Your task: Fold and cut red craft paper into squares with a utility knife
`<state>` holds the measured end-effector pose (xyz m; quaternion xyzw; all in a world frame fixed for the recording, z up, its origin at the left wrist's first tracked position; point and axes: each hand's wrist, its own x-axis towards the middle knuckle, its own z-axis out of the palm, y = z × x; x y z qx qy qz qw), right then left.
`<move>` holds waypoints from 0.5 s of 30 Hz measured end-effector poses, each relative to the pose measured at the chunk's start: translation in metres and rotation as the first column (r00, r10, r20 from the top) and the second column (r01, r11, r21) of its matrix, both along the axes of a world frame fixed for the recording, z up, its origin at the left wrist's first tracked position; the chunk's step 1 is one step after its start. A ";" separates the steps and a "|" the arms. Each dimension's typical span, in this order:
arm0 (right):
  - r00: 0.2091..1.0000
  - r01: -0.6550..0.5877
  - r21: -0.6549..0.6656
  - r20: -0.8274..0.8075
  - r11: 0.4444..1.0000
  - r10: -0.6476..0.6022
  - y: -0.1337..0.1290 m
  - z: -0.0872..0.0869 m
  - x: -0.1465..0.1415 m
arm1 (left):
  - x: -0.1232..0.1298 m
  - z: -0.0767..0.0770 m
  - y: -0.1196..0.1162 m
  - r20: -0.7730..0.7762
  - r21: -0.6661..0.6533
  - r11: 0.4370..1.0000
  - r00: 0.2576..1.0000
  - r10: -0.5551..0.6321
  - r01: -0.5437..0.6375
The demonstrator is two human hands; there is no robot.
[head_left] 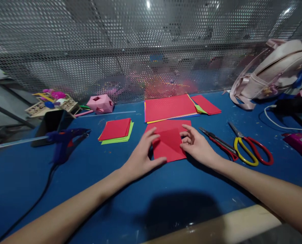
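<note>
A sheet of red paper lies in front of me, with a darker, bent area across its middle. At its left side is my left hand, its fingers spread and its thumb resting by the lower edge. My right hand is at the right edge, its thumb and curled fingers closed about the paper's side. Under or behind this sheet, more red paper shows along the top. To the left sits a stack of red and lime-green paper squares.
A larger paper stack and red strips lie behind. On the right are a box cutter, scissors and a pink backpack. A blue glue gun, black container and pink paper shape stand left. Perforated metal borders the back.
</note>
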<state>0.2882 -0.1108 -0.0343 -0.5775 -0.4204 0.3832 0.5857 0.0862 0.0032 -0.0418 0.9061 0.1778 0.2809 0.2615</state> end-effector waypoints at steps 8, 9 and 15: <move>0.986 0.102 0.244 0.102 0.964 -0.131 -0.010 0.013 0.002 | 0.006 0.017 -0.007 0.070 -0.575 0.814 0.987 0.146 -0.080; 0.984 0.093 0.249 0.126 0.964 -0.127 -0.011 0.012 0.002 | 0.005 0.019 -0.009 0.063 -0.540 0.836 0.987 0.151 -0.093; 0.956 -0.005 0.096 0.294 0.995 -0.024 -0.010 0.003 0.003 | 0.006 0.017 -0.018 0.056 -0.464 0.882 0.991 0.125 -0.084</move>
